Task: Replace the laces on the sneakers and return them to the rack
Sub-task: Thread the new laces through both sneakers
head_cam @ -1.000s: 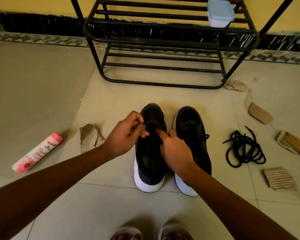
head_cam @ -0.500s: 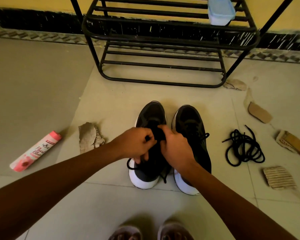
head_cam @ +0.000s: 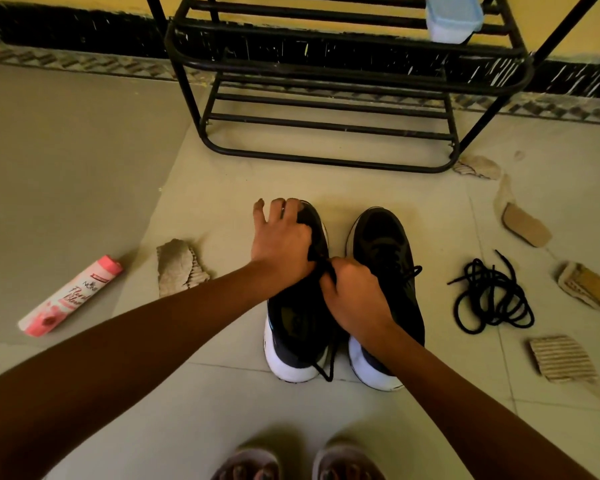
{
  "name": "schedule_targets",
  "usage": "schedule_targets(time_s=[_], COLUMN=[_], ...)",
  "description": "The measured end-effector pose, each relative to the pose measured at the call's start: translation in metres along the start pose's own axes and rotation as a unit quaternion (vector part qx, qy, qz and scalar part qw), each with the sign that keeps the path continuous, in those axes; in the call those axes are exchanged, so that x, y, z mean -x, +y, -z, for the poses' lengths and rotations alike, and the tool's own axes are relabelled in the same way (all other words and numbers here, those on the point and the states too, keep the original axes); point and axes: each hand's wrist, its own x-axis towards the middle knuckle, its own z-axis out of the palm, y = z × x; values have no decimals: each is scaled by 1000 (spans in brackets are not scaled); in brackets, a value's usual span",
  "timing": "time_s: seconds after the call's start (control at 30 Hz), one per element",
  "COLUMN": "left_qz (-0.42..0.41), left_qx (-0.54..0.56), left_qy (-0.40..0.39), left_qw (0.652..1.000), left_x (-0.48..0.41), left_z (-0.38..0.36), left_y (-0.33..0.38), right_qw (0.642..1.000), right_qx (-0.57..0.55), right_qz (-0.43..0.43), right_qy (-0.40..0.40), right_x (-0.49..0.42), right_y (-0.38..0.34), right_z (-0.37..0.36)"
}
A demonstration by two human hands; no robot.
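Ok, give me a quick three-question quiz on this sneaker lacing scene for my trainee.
1. True or false: the right hand pinches a lace on the left sneaker.
2. Where does the loose coiled lace lie? A) on the rack B) on the floor, right of the right sneaker C) inside a sneaker
3. Fill in: the left hand rests on the left sneaker's ____.
Key: 1 true; 2 B; 3 toe.
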Motion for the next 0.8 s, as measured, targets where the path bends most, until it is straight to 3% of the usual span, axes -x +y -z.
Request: schedule_targets(time_s=[0.23, 0.5, 0.7, 0.8], left_qz=[84, 5, 26, 51], left_qx=[135, 182, 224, 328], left_qy=[-38, -8, -33, -21], left_qw=[987, 983, 974, 943], left_x=[-1, 47, 45, 43], left_z=[-8, 3, 10, 14], left_y=[2, -3, -10, -9], right_qw=[999, 993, 996, 995], right_qx=[24, 92, 38, -29], right_qz=[-21, -50, -57, -52], right_qy=[-36, -50, -55, -78], right_x=[0, 0, -2, -3], right_y=[-7, -10, -12, -7], right_z=[-4, -2, -2, 3])
